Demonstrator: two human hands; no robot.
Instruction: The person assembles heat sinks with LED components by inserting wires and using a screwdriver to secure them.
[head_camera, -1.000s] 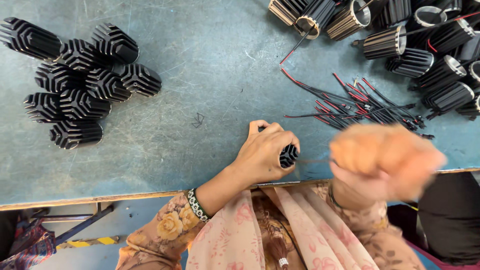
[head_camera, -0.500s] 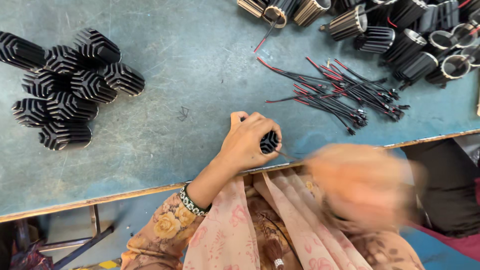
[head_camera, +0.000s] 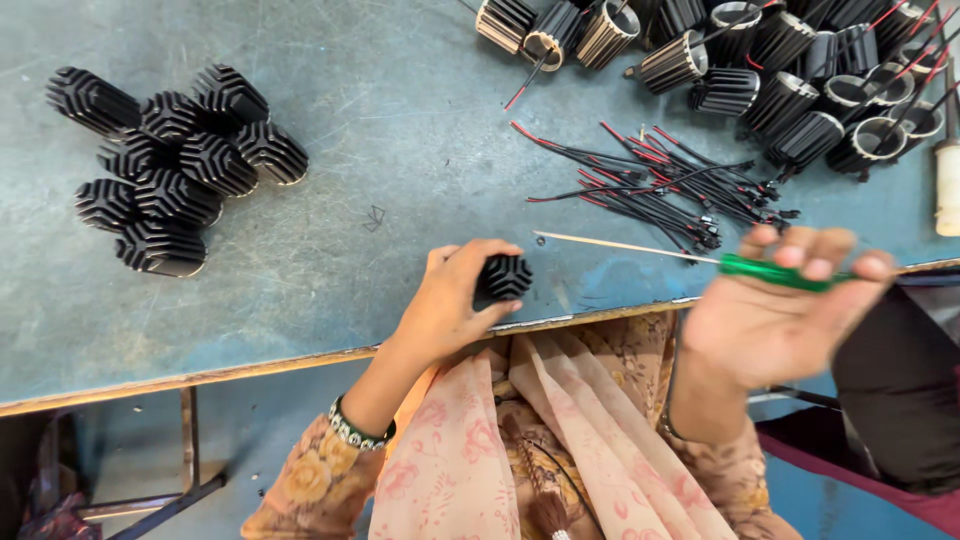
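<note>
- The left hand (head_camera: 455, 300) is closed around a black finned cylinder (head_camera: 503, 277), a small ribbed metal piece, and holds it at the near edge of the worktop (head_camera: 400, 130) with one end turned toward the right, probably so that end is open to the tool.
- The right hand (head_camera: 775, 320) is raised off the near edge of the worktop, palm up, fingers curled around the green handle of a screwdriver (head_camera: 700, 255); its thin shaft points left toward the finned cylinder (the hand is blurred, so the exact grip is hard to read).
- The shaft tip lies well short of the cylinder; the two are apart.
- A heap of black finned cylinders (head_camera: 170, 170) sits at the far left of the worktop, well apart from both hands, seemingly a separate batch kept out of the way.
- A bundle of red and black wires (head_camera: 670, 185) lies loose just beyond the right hand, within easy reach.
- More finned pieces with wires (head_camera: 780, 70), some showing round open ends, crowd the top right corner.
- A pale cylinder (head_camera: 947, 185) stands at the right edge; what it is I cannot tell.
</note>
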